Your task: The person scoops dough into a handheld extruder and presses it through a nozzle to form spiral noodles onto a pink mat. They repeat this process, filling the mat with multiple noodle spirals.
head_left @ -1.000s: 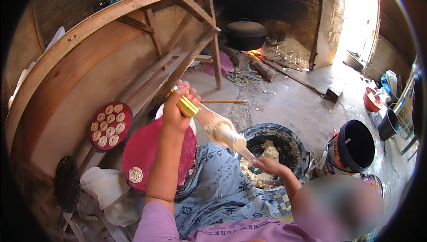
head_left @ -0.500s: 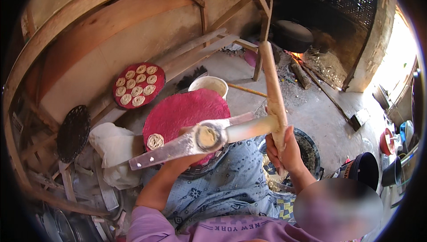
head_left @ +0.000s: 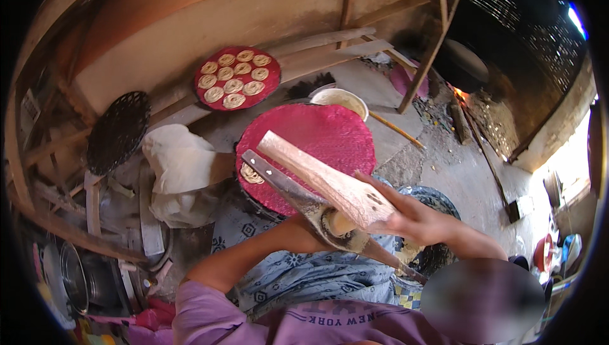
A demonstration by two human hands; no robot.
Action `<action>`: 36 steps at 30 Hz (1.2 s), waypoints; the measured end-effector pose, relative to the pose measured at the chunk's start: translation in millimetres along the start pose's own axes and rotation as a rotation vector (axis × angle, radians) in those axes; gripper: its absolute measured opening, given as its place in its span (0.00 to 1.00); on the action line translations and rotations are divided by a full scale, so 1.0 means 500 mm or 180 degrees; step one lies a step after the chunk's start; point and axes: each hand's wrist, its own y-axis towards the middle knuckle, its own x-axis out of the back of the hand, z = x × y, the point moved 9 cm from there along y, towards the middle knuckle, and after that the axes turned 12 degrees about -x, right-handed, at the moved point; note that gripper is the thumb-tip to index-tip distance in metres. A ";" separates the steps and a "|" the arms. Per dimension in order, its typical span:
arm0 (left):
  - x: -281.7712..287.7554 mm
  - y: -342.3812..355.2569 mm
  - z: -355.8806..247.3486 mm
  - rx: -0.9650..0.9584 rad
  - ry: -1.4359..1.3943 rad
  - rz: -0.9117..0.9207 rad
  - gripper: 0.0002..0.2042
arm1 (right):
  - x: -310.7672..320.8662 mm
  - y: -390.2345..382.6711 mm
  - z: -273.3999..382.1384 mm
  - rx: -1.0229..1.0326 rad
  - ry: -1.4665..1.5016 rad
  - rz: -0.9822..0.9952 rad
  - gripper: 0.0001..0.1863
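Observation:
A hand-held wooden noodle press [head_left: 298, 200] is tilted over my lap, with a pale plunger bar [head_left: 330, 183] lying alongside its darker lower bar. My left hand [head_left: 299, 236] grips the press from the near side, its fingers mostly hidden behind the body. At the right end of the plunger bar, my right hand [head_left: 422, 217] is closed around the wood. Beneath and beyond the press is a round red mat [head_left: 317, 132]. One coil of noodle strands [head_left: 252, 173] sits at the mat's left edge, partly covered by the lower bar.
Another red round mat [head_left: 206, 69] carries several noodle coils on a bench. A black woven tray [head_left: 118, 132] leans at left beside a white sack [head_left: 181, 158]. Beyond the near mat is a pale bucket [head_left: 342, 99]. A dark pot [head_left: 458, 66] sits over a fire at far right.
The press has swung round, bringing the plunger bar from the right to lie diagonally over the mat beside the lower bar. My right hand has turned with it. The view has shifted.

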 end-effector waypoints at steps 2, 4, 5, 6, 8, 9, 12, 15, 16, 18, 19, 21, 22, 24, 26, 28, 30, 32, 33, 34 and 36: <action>0.021 -0.019 0.005 0.0291 -0.0214 0.0111 0.37 | -0.031 0.021 -0.044 -0.0270 0.1045 0.0982 0.50; 0.086 -0.040 -0.035 0.0136 -0.0853 -0.0326 0.41 | -0.085 0.008 -0.062 -0.0473 0.1828 0.2433 0.53; 0.121 -0.047 -0.054 0.0103 -0.1164 -0.0522 0.43 | -0.086 0.022 -0.084 -0.0535 0.1793 0.2212 0.58; 0.197 -0.039 -0.100 -0.0724 -0.1514 -0.1241 0.44 | -0.076 0.036 -0.093 -0.0608 0.1945 0.2185 0.60; 0.328 -0.041 -0.141 -0.1819 -0.2822 -0.1937 0.44 | -0.065 0.065 -0.090 -0.0673 0.1997 0.2301 0.65; 0.382 -0.035 -0.142 -0.2127 -0.3827 -0.1904 0.46 | -0.060 0.087 -0.083 -0.0728 0.1886 0.2426 0.66; 0.496 0.007 -0.120 -0.2414 -0.3890 -0.1527 0.41 | -0.002 0.174 -0.032 -0.0792 0.1605 0.2313 0.67; 0.618 0.033 -0.017 -0.2605 -0.3989 -0.1679 0.36 | 0.087 0.283 0.026 -0.0801 0.1039 0.1526 0.60; 0.648 0.032 0.023 -0.2777 -0.4109 -0.1671 0.34 | 0.107 0.324 0.038 -0.0896 0.0793 0.1271 0.60; 0.695 0.012 0.118 -0.2961 -0.4129 -0.1915 0.30 | 0.119 0.397 0.051 -0.1120 0.0555 0.0962 0.57; 0.715 -0.005 0.166 -0.2987 -0.4035 -0.2122 0.29 | 0.119 0.428 0.051 -0.1277 0.0512 0.0814 0.54; 0.744 -0.035 0.241 -0.3139 -0.3958 -0.2364 0.26 | 0.115 0.465 0.056 -0.1365 0.0371 0.0597 0.51; 0.744 -0.051 0.271 -0.3254 -0.3982 -0.2407 0.25 | 0.111 0.476 0.062 -0.1302 0.0283 0.0535 0.50; 0.747 -0.075 0.311 -0.3386 -0.3954 -0.2576 0.22 | 0.099 0.491 0.081 -0.1170 0.0104 0.0611 0.44; 0.760 -0.092 0.311 -0.3521 -0.3874 -0.2607 0.22 | 0.102 0.509 0.105 -0.1068 -0.0390 0.0543 0.46; 0.771 -0.104 0.272 -0.3672 -0.3703 -0.2299 0.24 | 0.093 0.518 0.127 -0.0934 -0.0641 0.0600 0.46; 0.784 -0.123 0.241 -0.3564 -0.3468 -0.2378 0.17 | 0.082 0.520 0.142 -0.0841 -0.0682 0.0612 0.44; 0.785 -0.134 0.217 -0.3449 -0.3357 -0.2472 0.14 | 0.077 0.506 0.139 -0.0968 -0.0567 0.0558 0.40; 0.777 -0.134 0.208 -0.3437 -0.3389 -0.2432 0.14 | 0.074 0.499 0.137 -0.1030 -0.0511 0.0536 0.39; 0.768 -0.132 0.207 -0.3425 -0.3439 -0.2452 0.14 | 0.079 0.491 0.138 -0.1060 -0.0470 0.0445 0.39; 0.750 -0.121 0.209 -0.3490 -0.3507 -0.2428 0.14 | 0.097 0.471 0.139 -0.1133 -0.0446 0.0275 0.39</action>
